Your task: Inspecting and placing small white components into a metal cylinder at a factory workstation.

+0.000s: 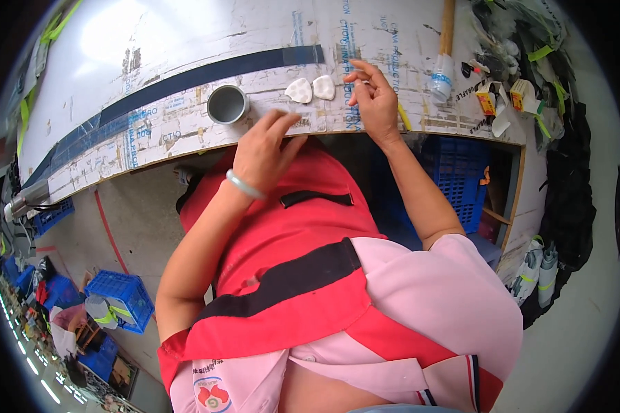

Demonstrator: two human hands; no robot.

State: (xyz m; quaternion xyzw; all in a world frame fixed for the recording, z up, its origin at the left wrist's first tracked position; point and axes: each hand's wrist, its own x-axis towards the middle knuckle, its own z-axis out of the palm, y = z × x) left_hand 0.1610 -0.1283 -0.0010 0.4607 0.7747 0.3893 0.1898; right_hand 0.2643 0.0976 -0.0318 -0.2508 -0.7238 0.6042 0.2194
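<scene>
Above the table's near edge, my left hand (265, 151) is open and slightly blurred, its fingers reaching right with nothing visible in them. A pale bangle (245, 184) circles that wrist. My right hand (375, 103) is over the table with its fingers apart, partly bent and pointing left; I see nothing in it. Between the hands, two small white rounded pads (298, 90) lie side by side, apart from both hands. A grey round cup (219, 121) stands to the left, close to my left hand. Beside my right wrist lies a thin yellow stick-like thing (404, 117), partly hidden.
A long dark blue strip (207, 71) runs across the table (179, 34). At right are a wooden handle (447, 27) with a whitish-blue end, small yellow-and-red boxes (486, 103) and piled dark material (565, 199). Blue crates (458, 179) stand below the table and at lower left.
</scene>
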